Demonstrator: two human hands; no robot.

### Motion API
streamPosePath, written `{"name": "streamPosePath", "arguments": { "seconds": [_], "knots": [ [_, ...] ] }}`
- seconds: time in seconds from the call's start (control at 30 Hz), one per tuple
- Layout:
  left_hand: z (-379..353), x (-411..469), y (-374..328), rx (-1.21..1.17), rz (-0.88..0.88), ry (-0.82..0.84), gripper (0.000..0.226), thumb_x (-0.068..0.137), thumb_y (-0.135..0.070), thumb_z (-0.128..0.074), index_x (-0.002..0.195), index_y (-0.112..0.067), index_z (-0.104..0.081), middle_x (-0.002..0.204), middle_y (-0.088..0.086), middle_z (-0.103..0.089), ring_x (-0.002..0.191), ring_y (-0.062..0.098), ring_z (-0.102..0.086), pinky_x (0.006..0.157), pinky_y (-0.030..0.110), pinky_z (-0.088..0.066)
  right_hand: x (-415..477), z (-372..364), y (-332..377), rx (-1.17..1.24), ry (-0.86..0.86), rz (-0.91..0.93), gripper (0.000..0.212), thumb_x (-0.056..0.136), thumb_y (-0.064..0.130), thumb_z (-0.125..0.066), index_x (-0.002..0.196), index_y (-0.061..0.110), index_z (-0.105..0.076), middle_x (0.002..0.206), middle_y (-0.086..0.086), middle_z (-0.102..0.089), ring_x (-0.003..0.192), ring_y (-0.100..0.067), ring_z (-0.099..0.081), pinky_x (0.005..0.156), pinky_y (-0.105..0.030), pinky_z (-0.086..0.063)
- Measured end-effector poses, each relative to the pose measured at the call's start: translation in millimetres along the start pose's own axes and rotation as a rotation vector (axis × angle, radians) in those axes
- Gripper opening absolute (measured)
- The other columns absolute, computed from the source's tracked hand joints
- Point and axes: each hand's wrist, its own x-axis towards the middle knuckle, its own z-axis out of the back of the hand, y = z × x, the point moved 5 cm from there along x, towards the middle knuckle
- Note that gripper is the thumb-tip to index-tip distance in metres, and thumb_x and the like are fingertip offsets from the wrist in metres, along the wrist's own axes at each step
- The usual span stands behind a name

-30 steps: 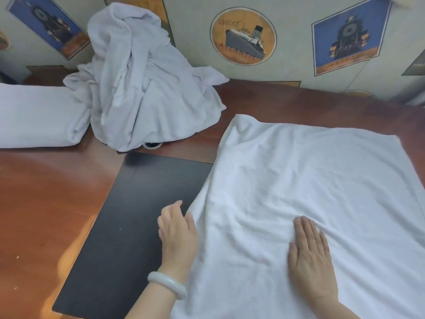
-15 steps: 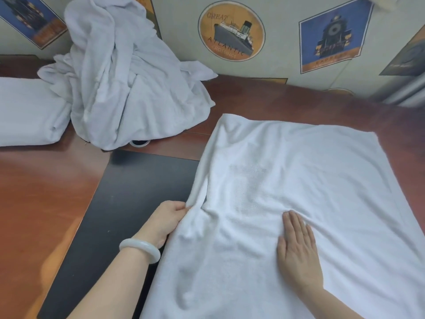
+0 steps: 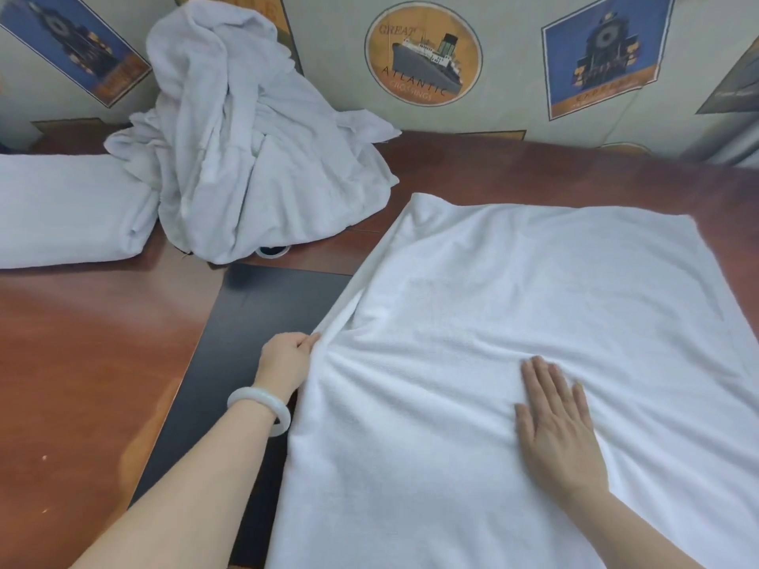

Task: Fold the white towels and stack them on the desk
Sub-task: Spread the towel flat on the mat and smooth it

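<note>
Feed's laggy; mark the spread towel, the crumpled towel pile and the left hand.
spread towel (image 3: 534, 289), head view, flat middle of the cloth.
crumpled towel pile (image 3: 246, 158), head view, centre of the heap.
left hand (image 3: 285, 359), head view, back of the hand.

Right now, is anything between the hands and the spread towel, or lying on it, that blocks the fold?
Nothing visible. The left hand pinches the left edge of the spread towel and the right hand lies flat on it. The crumpled pile and the folded towel sit at the back left, not on it.
</note>
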Motion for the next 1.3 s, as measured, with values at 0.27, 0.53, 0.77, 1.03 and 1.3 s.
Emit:
{"name": "streamPosePath", "arguments": {
  "seconds": [0.27,0.53,0.77,1.03,1.3],
  "knots": [
    [7.4,-11.0,2.1,-0.329,0.145,0.116,0.027,0.093,-0.028,-0.068,0.090,-0.001,-0.064,0.083,0.009,-0.070,0.072,0.022,-0.067,0.058,0.028,-0.055,7.1,2.9,-0.8,0.125,0.019,-0.022,0.063,0.094,0.045,-0.017,0.154,0.026,-0.024,0.159,0.011,-0.015,0.149,-0.007,-0.007,0.122,-0.033,0.005],
    [-1.2,-24.9,-0.4,-0.057,-0.016,0.205,0.015,0.083,-0.026,-0.076,0.093,-0.020,-0.067,0.093,-0.002,-0.068,0.081,0.010,-0.064,0.065,0.019,-0.046,42.9,32.0,49.7,0.019,-0.232,0.055,0.034,0.088,0.019,-0.037,0.103,0.007,-0.065,0.111,-0.010,-0.061,0.105,-0.032,-0.053,0.096,-0.044,-0.036],
    [7.0,-15.9,5.4,-0.102,0.053,0.100,0.009,0.083,-0.018,-0.076,0.084,-0.015,-0.068,0.087,0.001,-0.068,0.078,0.017,-0.063,0.066,0.026,-0.048,39.1,-12.4,104.7,0.124,-0.052,0.241,0.056,0.098,0.025,-0.027,0.153,0.012,-0.031,0.161,-0.004,-0.025,0.150,-0.018,-0.017,0.121,-0.039,-0.012],
    [12.0,-17.4,21.7,-0.017,0.045,-0.124,0.017,0.094,-0.022,-0.061,0.085,-0.007,-0.061,0.085,0.005,-0.062,0.079,0.022,-0.057,0.072,0.038,-0.050,42.0,-7.7,105.7,0.162,-0.045,0.247,0.061,0.094,0.027,-0.031,0.153,0.011,-0.031,0.161,-0.004,-0.025,0.150,-0.017,-0.016,0.121,-0.040,-0.011],
    [4.4,15.5,-36.8,-0.109,0.018,0.076,0.029,0.094,-0.034,-0.061,0.099,-0.006,-0.057,0.092,0.002,-0.060,0.070,0.011,-0.052,0.055,0.019,-0.037,70.0,19.5,120.7,0.115,-0.015,0.143,0.039,0.083,0.032,-0.045,0.117,0.018,-0.058,0.116,-0.001,-0.057,0.094,-0.025,-0.059,0.079,-0.041,-0.044]
  ]
}}
